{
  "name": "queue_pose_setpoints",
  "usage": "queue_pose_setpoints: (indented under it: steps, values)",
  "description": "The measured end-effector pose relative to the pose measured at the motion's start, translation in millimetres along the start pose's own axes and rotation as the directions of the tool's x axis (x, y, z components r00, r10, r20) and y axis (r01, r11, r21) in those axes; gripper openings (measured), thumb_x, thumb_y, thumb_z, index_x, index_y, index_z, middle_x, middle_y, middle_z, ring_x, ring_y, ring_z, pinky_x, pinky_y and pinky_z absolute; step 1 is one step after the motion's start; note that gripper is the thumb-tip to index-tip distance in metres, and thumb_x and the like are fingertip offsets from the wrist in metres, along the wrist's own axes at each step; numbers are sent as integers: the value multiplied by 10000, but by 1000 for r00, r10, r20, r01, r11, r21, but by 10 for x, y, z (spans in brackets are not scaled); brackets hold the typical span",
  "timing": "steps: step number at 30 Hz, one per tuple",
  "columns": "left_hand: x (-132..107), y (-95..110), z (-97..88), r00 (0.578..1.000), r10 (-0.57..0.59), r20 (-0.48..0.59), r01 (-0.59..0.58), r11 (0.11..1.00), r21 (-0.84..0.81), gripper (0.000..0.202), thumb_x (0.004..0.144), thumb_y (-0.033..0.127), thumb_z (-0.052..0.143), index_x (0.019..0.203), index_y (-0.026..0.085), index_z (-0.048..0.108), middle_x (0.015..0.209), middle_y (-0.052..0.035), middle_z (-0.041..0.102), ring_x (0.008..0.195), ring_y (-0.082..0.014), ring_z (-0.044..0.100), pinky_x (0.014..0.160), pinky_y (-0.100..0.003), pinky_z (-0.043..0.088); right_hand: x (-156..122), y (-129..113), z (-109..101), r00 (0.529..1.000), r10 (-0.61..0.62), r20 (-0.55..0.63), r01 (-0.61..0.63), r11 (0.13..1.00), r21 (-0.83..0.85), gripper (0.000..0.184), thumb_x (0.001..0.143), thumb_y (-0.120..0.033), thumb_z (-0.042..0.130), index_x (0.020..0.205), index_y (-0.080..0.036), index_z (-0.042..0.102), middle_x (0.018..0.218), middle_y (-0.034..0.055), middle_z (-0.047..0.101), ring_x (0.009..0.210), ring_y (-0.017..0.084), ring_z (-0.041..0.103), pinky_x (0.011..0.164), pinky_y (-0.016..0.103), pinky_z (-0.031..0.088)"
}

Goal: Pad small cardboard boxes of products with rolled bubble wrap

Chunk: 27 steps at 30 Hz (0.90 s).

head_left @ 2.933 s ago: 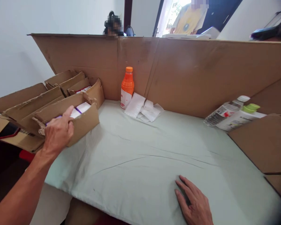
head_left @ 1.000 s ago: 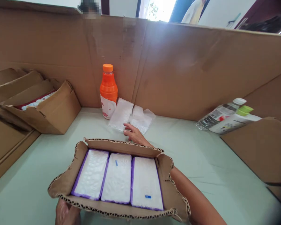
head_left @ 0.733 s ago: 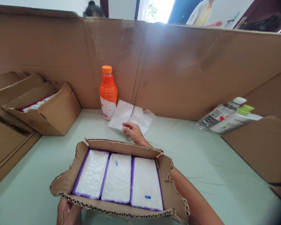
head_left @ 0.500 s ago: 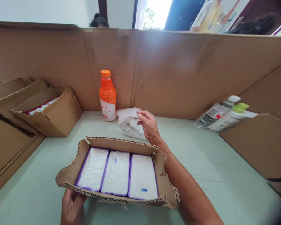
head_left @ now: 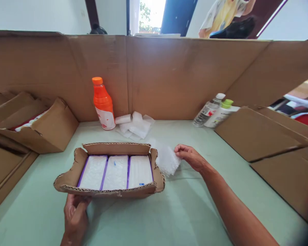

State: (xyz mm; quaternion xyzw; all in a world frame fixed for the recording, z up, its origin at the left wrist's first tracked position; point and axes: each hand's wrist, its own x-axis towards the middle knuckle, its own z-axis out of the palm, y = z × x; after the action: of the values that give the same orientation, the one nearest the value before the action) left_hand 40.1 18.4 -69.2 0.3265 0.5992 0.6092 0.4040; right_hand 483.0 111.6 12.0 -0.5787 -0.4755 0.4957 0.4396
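A shallow torn cardboard tray sits in front of me with three white packets edged in purple lying side by side in it. My left hand grips the tray's near edge from below. My right hand pinches a white bubble-wrap sheet just right of the tray, low over the table. More white wrap pieces lie by the orange bottle at the back wall.
A cardboard wall rings the pale green table. Open cardboard boxes holding packets stand at the left. A clear bottle and a green-capped white bottle lean at the back right beside flat cardboard. A person stands beyond the wall.
My left hand took the tray from the box stack and brought it before me. My right hand reached to the wrap pile, picked up one sheet and drew it back beside the tray.
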Motion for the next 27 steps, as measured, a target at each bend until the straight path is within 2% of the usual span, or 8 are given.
queue_pose_setpoints:
  steps: [3,6,9,13,16,20,24,27]
  values:
    - [2,59,21,999,-40,-22,39,997,-60,365,549,269,770,869,229,599,687,41,625,696,-165,584,683,-277,470,-363,73,-425,999,25,-47,-36,970,-239,192,631,-343,706,744,-190,686,742,33,665,677,180,568,648,326,451]
    - [6,99,46,1000,-23,-18,22,998,-53,356,531,260,749,860,213,621,683,40,637,655,-138,539,628,-248,418,-618,100,-562,952,-164,-260,-9,831,-557,249,710,-364,634,897,-226,724,1130,104,708,984,274,634,801,403,501]
    - [-8,149,71,1000,-17,-21,17,999,-35,335,527,259,744,835,204,624,663,41,628,652,-134,525,625,-244,404,-805,104,-231,917,-303,-260,97,801,-591,267,818,-371,571,1003,-238,710,1264,110,676,1104,283,636,887,444,520]
    - [-100,281,101,1000,-11,12,10,996,84,339,592,272,726,914,202,651,784,22,670,738,-154,566,677,-263,425,-1044,128,645,937,-326,125,347,826,-444,419,842,-385,638,1237,-246,649,1362,107,632,1220,292,598,1027,486,484]
    - [-221,367,105,997,-25,68,12,981,196,361,649,304,721,989,199,657,863,-1,691,807,-181,593,736,-294,451,-1200,146,1112,918,-286,275,369,870,-327,629,834,-384,664,1426,-232,513,1432,126,569,1236,307,573,995,470,506]
    - [-324,392,146,999,-23,50,12,978,210,397,627,353,747,965,177,639,864,-28,682,856,-216,618,782,-324,481,-1221,150,1242,960,-193,204,246,928,-280,657,850,-340,617,1479,-249,450,1357,108,614,1137,292,601,771,361,547]
    - [-257,380,330,991,10,134,-36,981,191,468,639,333,766,1051,180,608,964,-41,683,922,-211,637,846,-317,496,-943,150,1182,960,-242,138,270,928,-257,616,811,-347,612,1399,-191,523,1289,120,654,1057,276,626,852,410,535]
    - [-175,357,465,982,35,187,-64,986,152,481,664,350,765,1078,182,585,1054,-66,679,1007,-223,642,926,-345,498,-714,182,1082,949,-289,129,314,913,-261,601,803,-360,602,1380,-204,542,1340,117,639,1143,283,618,921,443,527]
